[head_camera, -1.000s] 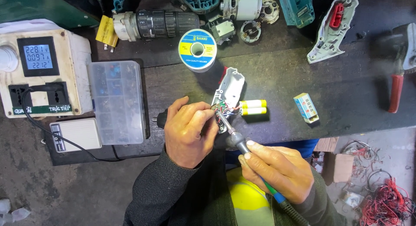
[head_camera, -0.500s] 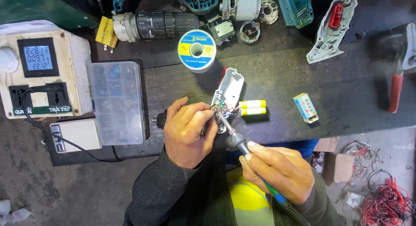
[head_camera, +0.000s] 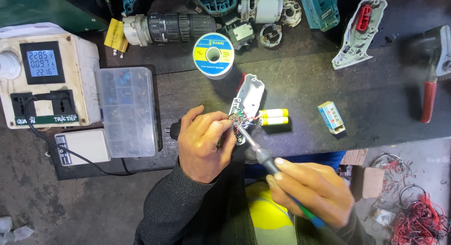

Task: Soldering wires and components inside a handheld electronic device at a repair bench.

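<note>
Hardly anything has shifted since the earlier frames: my left hand [head_camera: 203, 144] still pins the small open white housing [head_camera: 248, 97] with its exposed wiring at the near edge of the dark surface [head_camera: 376, 108], and my right hand [head_camera: 312, 191] still keeps the soldering iron [head_camera: 258, 151] aimed at that wiring, its tip at the same spot among the wires. I read that as the joint still being worked, with both holds steady. Left grip is closed around the lower end of the housing; right grip is clamped on the iron's handle. Two yellow cylindrical cells [head_camera: 274, 116] lie just beside the housing, joined to it by thin leads. A solder spool [head_camera: 213, 54] sits beyond it, near a clear compartment box [head_camera: 127, 111] and a meter box with sockets [head_camera: 44, 80]. Drill parts [head_camera: 169, 26], a small striped carton [head_camera: 331, 116] and red-handled pliers [head_camera: 430, 97] lie well apart, so nothing crowds the iron except my own fingers close to the tip.
</note>
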